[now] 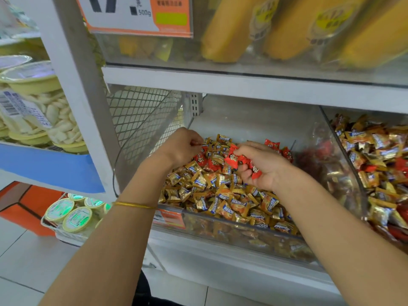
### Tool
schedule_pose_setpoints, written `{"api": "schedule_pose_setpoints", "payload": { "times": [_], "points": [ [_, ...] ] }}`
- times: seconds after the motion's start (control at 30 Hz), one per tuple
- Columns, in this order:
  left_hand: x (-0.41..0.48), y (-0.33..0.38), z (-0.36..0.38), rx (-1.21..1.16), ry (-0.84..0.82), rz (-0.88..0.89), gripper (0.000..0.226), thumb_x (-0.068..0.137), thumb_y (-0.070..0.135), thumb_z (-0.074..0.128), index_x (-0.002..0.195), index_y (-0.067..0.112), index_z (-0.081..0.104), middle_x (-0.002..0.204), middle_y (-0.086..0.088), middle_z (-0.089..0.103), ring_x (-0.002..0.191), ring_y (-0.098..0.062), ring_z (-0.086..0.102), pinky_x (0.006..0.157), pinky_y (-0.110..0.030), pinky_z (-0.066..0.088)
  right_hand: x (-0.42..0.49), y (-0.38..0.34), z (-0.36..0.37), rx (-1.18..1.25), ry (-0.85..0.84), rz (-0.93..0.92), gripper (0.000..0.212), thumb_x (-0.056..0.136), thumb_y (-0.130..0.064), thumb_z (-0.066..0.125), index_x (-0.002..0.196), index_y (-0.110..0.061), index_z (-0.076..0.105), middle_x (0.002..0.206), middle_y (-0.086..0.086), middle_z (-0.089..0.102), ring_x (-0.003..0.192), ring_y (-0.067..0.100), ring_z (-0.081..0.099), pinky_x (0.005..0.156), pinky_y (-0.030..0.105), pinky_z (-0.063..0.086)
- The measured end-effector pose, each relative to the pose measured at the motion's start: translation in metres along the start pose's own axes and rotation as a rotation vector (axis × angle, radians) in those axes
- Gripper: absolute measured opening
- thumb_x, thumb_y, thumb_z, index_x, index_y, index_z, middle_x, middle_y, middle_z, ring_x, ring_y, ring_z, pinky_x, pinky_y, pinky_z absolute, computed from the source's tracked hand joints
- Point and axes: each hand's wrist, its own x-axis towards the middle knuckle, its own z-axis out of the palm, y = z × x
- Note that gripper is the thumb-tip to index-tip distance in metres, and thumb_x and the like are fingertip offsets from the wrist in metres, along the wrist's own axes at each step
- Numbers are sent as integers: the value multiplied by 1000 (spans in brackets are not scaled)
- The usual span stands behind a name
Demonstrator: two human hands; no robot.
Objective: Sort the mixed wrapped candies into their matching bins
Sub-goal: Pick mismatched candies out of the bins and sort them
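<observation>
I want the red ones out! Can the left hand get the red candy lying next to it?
Probably yes. The left hand is inside the open bin, and that red candy lies uncovered on top of the gold candies right beside it. Its curled fingers may be pinching something, though.

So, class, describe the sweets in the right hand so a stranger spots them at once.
Find the clear bin heaped with gold candies. Above that heap the right hand grips red candies; the other red ones lie loose on the pile.
</observation>
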Motion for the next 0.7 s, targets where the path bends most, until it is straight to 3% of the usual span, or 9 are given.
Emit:
{"api": "schedule_pose_setpoints", "payload": {
  "times": [0.07,0.2,0.33,0.47,0.53,0.63,0.7],
  "points": [
    [12,-5,6,192,-148,34,43,91,10,55,134,12,51,135,-7,50,119,-24,51,100,-32,41,4,1,-2,16,41,-5,15,88,-6,58,82,-19,57,71,5,47,43,9,36,35,11,29],
    [18,-2,15,435,-310,9,48,91,15,58,137,13,46,145,-10,38,132,-27,38,108,-34,33,9,0,-5,50,86,-67,16,89,-7,56,76,-17,56,78,6,48,47,11,37,35,12,30],
    [9,5,15,461,-210,12,37,90,14,59,126,10,54,131,-14,45,119,-26,46,93,-27,38,7,2,-4,24,88,-111,15,88,-6,58,78,-16,58,77,6,48,47,11,38,37,13,31],
    [-9,12,4,374,-83,-5,37,89,14,60,126,13,56,131,-14,40,116,-26,48,96,-25,36,-2,-1,-8,72,65,-53,7,88,-10,59,86,-16,56,83,9,50,47,11,39,33,14,32],
    [-17,17,-2,307,-50,-5,34,90,14,59,124,12,59,127,-14,45,103,-26,52,87,-26,41,-11,-5,-11,84,46,-18,9,89,-13,59,97,-15,56,88,10,55,44,11,41,32,14,32],
    [-33,27,-8,127,-9,-8,27,90,14,60,116,8,62,101,-14,62,68,-21,54,68,-29,47,-29,-7,-16,74,6,-31,19,90,-15,57,109,-13,56,78,10,63,43,13,51,32,14,34],
    [-47,39,-11,2,0,-11,18,91,13,59,106,5,64,79,-9,61,63,-20,54,67,-33,50,-47,-8,-20,93,-31,-63,9,93,-14,55,102,-14,57,76,13,64,47,18,62,34,16,40]
  ]
}}
